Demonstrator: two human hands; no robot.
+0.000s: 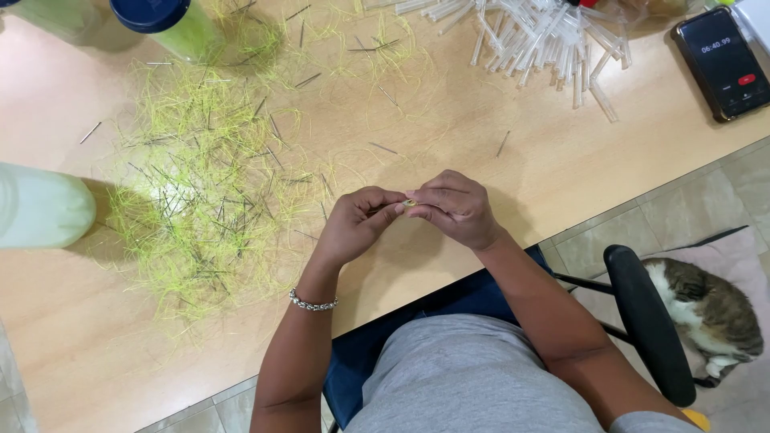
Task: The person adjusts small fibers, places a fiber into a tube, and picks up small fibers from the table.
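Left hand (353,224) and right hand (453,210) meeting above near edge of pale wooden bench (497,176). Fingers of both pinched narrow on small yellow-green piece (410,204), held between the fingertips, clear of bench. Too small to tell its exact form. Silver bead bracelet (313,303) on left wrist. Tangle of yellow-green thread with thin dark pins (200,192) just left of hands. Heap of clear plastic tubes (545,40) at far right, black phone (720,62) beside it.
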